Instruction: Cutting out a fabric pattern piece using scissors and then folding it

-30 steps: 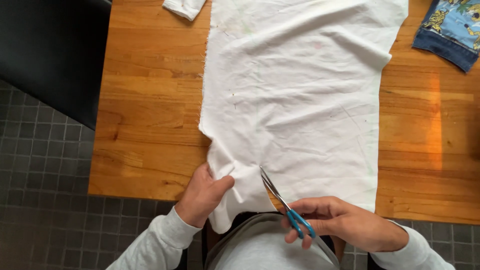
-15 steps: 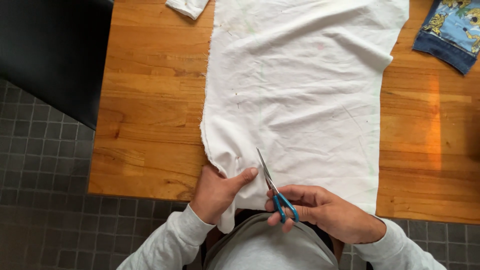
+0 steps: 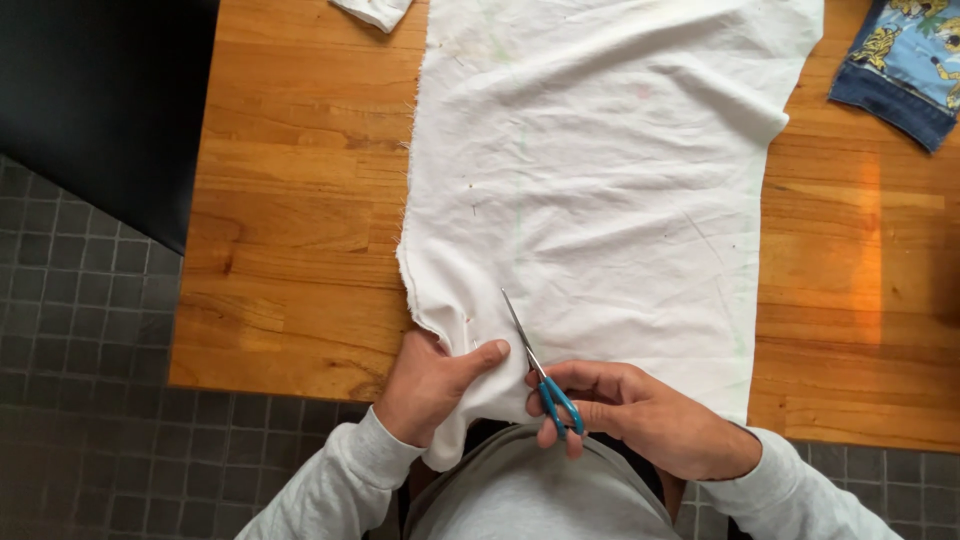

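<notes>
The right hand [image 3: 640, 420] has its fingers closed through the blue handles of the scissors [image 3: 535, 370], whose shut blades point far-left into the near edge of the white cloth [image 3: 600, 190]. Just left, the left hand [image 3: 435, 385] pinches a fold of that cloth, thumb on top. The cloth lies spread over the wooden table [image 3: 300, 230]. A blue printed garment [image 3: 905, 55] sits at the far right corner, a white scrap [image 3: 375, 10] at the far edge.

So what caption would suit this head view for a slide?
Right hand works scissors into white cloth on a table; left hand grips its edge.
</notes>
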